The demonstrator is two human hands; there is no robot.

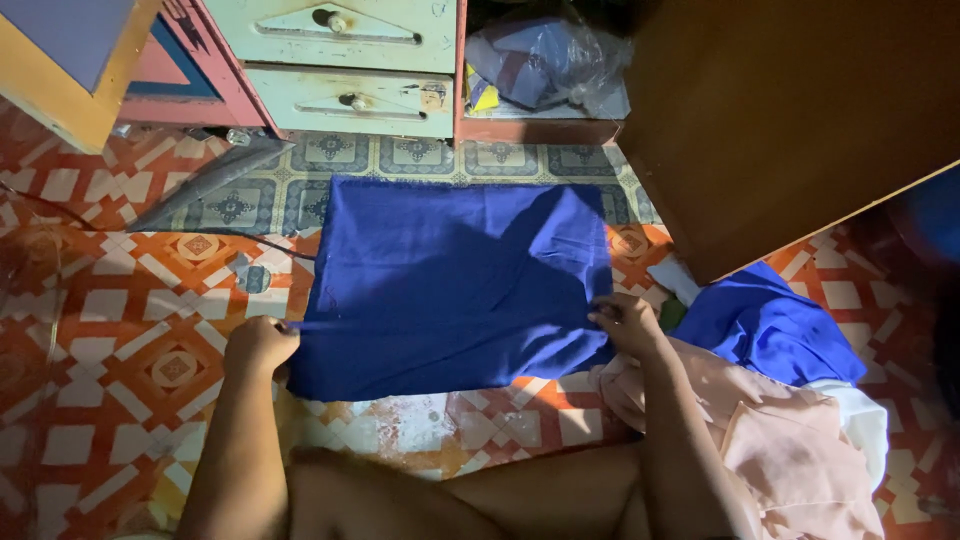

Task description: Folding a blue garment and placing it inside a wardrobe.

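blue cloth [450, 280] flat on floor, edges pinched between left hand [258, 345] and right hand [622, 322]

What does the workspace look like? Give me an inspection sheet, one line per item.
Surface: patterned tile floor, orange and white, with a grey-green strip near the drawers.
Job's things: blue cloth spread flat on the floor in a rough rectangle.
Clutter: pile of pink cloth, another blue cloth and some white cloth at the right; grey sheet at upper left.
Grippers: left hand on the cloth's left edge; right hand with fingers pinching its right edge.
Cables: nothing seen for certain; a thin dark line runs beside the cloth's upper left corner.
Surroundings: pale green drawers, plastic bag, brown wooden panel.
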